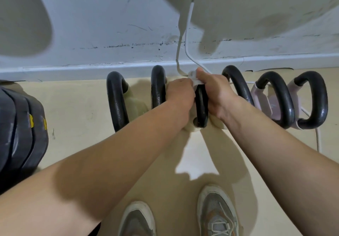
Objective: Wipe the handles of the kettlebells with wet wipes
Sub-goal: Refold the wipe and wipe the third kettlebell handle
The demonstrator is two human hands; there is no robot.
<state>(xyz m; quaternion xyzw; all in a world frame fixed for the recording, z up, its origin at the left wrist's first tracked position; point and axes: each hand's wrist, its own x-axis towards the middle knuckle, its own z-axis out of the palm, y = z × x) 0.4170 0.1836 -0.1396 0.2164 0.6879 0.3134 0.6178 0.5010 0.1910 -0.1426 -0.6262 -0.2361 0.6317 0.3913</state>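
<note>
Our right hand point(218, 92) curls its fingers round the wet wipe point(194, 79) on the kettlebell handle point(201, 105). Our left hand point(180, 91) braces alongside, likely to steady it; its fingers are hidden.

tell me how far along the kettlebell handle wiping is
Roughly halfway, at a guess. Done: the three right handles shine as if wet, so they were probably wiped. In hand: the left hand and right hand grip the middle handle, with the wet wipe bunched at its top. Left: the two left handles look matte and dry.
</note>
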